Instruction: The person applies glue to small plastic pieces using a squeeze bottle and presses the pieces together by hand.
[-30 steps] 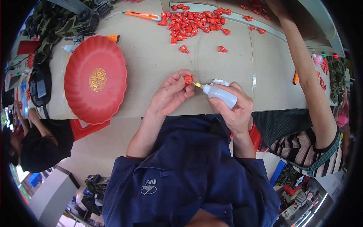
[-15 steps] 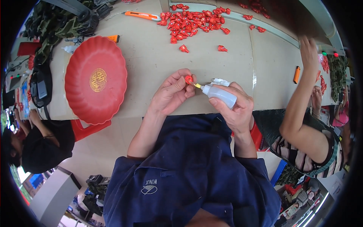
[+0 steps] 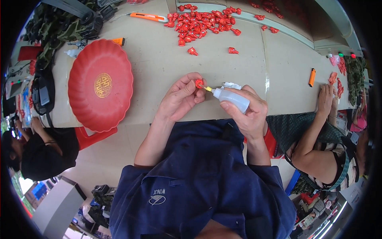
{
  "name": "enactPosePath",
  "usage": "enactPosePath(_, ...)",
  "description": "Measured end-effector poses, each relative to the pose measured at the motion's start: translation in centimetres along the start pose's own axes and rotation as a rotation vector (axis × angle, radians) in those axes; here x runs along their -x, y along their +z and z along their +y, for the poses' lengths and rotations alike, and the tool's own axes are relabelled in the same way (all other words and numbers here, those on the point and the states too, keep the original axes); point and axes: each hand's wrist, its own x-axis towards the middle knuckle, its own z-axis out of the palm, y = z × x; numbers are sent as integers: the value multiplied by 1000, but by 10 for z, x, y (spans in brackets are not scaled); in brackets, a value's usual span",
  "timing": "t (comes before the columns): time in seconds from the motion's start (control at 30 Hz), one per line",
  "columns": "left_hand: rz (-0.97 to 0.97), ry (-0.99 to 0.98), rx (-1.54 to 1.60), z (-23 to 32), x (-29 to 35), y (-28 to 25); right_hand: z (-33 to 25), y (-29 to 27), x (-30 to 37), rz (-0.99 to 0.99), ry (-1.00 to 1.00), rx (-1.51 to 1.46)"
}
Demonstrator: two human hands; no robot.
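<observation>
Between the thumb and fingers of my left hand [image 3: 181, 95] is a small red plastic part [image 3: 198, 83], held above the table's near edge. My right hand [image 3: 250, 113] is wrapped round a translucent squeeze bottle [image 3: 234, 100] with a yellow-collared nozzle [image 3: 209, 89]. The bottle lies tilted in my grip, its tip pointing left and ending right beside the red part; whether they touch I cannot tell. Just behind the bottle is a crumpled white piece [image 3: 231, 85]. Farther back lies a heap of similar red parts [image 3: 199, 24], with two single ones [image 3: 192, 51] nearer me.
A large red scalloped tray [image 3: 119, 87] stands at the left. An orange utility knife [image 3: 149, 17] lies by the heap, another orange cutter [image 3: 312, 77] farther right. Dark green toy vehicles [image 3: 65, 30] crowd the far left. Co-workers sit on both sides; one rests a hand [image 3: 325, 99] at the right.
The co-worker on the right has lowered a raised arm to the table edge. The nozzle tip has drawn slightly back from the red part; my hands hold nearly the same place.
</observation>
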Motion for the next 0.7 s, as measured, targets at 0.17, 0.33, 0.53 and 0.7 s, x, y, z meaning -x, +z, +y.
enactPosePath(0.17, -28, 22, -6, -1, -1, -3, -2, 0, -3, 10, 26, -7)
enactPosePath(0.33, -41, 23, -9, -1, -2, -2, -1, 0, -3, 29, 26, -9)
enactPosePath(0.53, -26, 23, 7, 0, -1, 0, -4, -1, -4, 34, 49, 4)
enactPosePath(0.7, -30, 30, 13, 0, -1, -1, -4, -2, -3, 35, 37, 31)
